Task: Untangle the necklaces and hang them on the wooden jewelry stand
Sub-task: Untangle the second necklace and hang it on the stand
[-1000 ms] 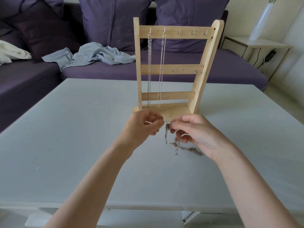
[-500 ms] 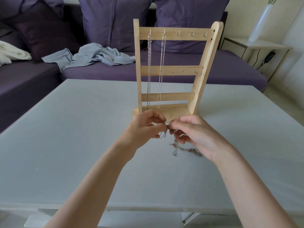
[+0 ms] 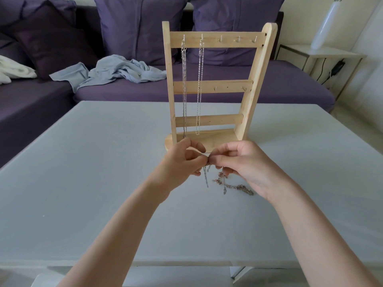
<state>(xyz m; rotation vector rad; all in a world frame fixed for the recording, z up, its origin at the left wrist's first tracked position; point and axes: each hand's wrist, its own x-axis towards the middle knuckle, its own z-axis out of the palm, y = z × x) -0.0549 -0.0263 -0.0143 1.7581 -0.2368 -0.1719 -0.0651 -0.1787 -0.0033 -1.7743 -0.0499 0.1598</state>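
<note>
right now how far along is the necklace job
Done: two chains hang from the first two hooks on the top bar of the wooden stand. In hand: left hand and right hand pinch a tangled clump. Left: separating and hanging it on the free hooks.

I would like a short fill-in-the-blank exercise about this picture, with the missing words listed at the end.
1. On the top bar of the wooden stand, ____ chains already hang.
2. Both hands pinch the tangled necklaces in front of the stand's ____.
3. The left hand and right hand meet above the grey ____.
4. The crumpled light blue cloth lies on the ____ sofa.

Missing words: two; base; table; purple
</note>
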